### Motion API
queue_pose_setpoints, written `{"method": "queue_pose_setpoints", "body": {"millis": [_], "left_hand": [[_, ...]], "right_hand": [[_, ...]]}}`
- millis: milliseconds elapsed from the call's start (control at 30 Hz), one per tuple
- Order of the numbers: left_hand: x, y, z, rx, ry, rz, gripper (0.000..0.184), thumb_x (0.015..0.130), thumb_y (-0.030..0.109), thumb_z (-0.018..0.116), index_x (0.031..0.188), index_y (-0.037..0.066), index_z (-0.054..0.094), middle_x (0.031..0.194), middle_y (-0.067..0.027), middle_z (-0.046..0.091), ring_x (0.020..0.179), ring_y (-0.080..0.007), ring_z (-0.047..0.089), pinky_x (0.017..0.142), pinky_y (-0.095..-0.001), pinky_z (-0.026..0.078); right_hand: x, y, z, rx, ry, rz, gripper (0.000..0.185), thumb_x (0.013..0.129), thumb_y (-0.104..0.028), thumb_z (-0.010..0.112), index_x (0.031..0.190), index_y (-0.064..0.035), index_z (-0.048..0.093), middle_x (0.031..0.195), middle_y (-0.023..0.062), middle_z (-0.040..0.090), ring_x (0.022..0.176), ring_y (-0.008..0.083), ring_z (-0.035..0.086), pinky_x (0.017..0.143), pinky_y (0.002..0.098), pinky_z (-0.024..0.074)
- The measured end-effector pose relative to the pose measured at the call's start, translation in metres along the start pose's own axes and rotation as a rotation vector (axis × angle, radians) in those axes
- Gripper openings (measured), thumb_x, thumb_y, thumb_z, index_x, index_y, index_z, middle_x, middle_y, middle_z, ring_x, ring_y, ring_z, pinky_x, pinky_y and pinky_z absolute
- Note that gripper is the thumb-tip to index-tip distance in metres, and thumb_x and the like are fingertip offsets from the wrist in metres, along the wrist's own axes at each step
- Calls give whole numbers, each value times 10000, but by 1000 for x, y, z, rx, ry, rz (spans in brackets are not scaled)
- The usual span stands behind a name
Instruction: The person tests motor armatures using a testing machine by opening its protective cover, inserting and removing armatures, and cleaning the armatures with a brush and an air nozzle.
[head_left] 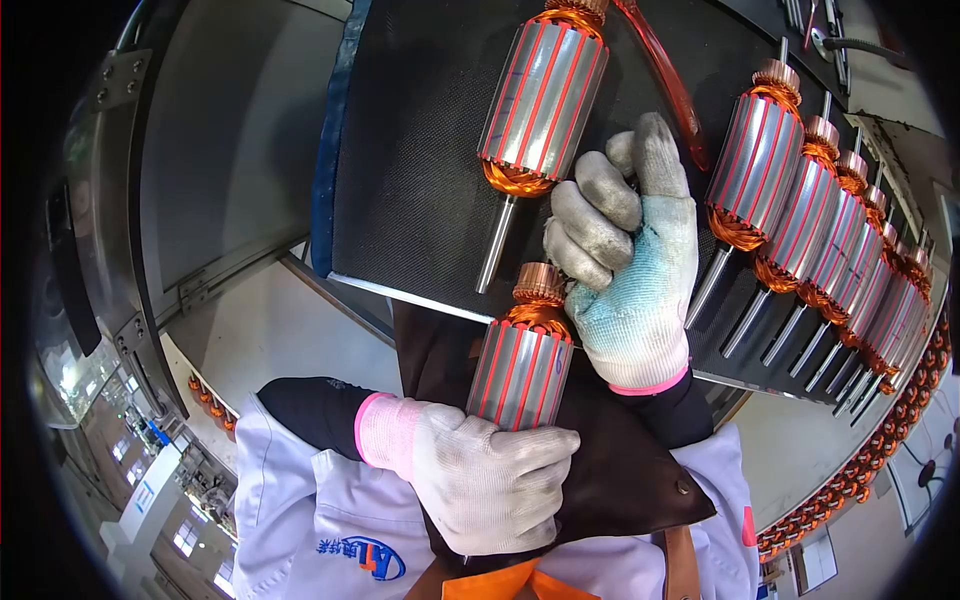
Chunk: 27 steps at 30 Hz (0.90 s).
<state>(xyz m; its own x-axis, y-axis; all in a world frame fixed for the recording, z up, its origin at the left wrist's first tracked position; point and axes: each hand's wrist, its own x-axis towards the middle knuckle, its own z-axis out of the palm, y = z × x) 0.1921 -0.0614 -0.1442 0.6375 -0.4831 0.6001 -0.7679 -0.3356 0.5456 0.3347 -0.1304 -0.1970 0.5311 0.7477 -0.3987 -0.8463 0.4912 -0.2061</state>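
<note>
My left hand (495,480), in a whitish knit glove with a pink cuff, is wrapped round the lower part of a motor armature (520,375). This armature has a steel core with red slot strips, copper windings and a copper commutator pointing up; its lower end is hidden by the hand. Just right of the commutator is my right hand (635,260), gloved in white and teal. Its fingers curl toward the palm, the thumb stretches upward, and I see nothing in it. Above, another armature (543,100) lies on the black mat (410,150).
Several armatures (757,165) lie in a slanting row at the right of the mat. A red translucent strip (670,80) lies between them and the single armature. Rows of further armatures (870,460) line the lower right. A metal frame (125,230) stands at the left.
</note>
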Motion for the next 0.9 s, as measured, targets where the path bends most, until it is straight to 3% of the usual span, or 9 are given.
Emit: {"method": "queue_pose_setpoints", "body": {"millis": [200, 400, 633, 733, 900], "left_hand": [[-1, 1, 1, 15, 27, -17, 218, 602, 227, 600, 717, 43, 624, 678, -118, 582, 701, -299, 637, 832, -525, 523], [2, -1, 1, 2, 14, -9, 199, 623, 214, 606, 721, 42, 623, 679, -121, 591, 700, -304, 644, 826, -521, 534], [-9, 4, 20, 97, 282, -36, 175, 635, 192, 603, 723, 42, 620, 685, -142, 614, 716, -310, 661, 814, -498, 560], [-3, 3, 11, 69, 209, -56, 27, 652, 100, 589, 634, 88, 573, 659, -120, 634, 704, -279, 681, 778, -445, 586], [0, 0, 6, 77, 173, -52, 114, 660, 52, 584, 574, 115, 542, 639, -106, 642, 688, -256, 691, 760, -411, 599]], "right_hand": [[0, 0, 4, 3, 8, 27, 260, 994, -337, 499, 857, -121, 550, 602, -50, 346, 425, 32, 302, 319, 164, 272], [-9, 0, 18, -277, 0, -59, 289, 994, -362, 493, 802, -150, 448, 592, -54, 300, 420, 34, 263, 336, 169, 232], [-9, 0, 19, -320, -27, -83, 301, 993, -362, 495, 792, -157, 408, 591, -51, 288, 418, 44, 255, 335, 173, 225], [-10, -1, 20, -321, 6, -64, 302, 992, -364, 496, 793, -154, 410, 593, -50, 291, 417, 44, 254, 334, 172, 222], [-7, -3, 17, -223, -12, -17, 310, 987, -369, 505, 791, -142, 426, 593, -52, 295, 421, 42, 271, 333, 167, 212]]}}
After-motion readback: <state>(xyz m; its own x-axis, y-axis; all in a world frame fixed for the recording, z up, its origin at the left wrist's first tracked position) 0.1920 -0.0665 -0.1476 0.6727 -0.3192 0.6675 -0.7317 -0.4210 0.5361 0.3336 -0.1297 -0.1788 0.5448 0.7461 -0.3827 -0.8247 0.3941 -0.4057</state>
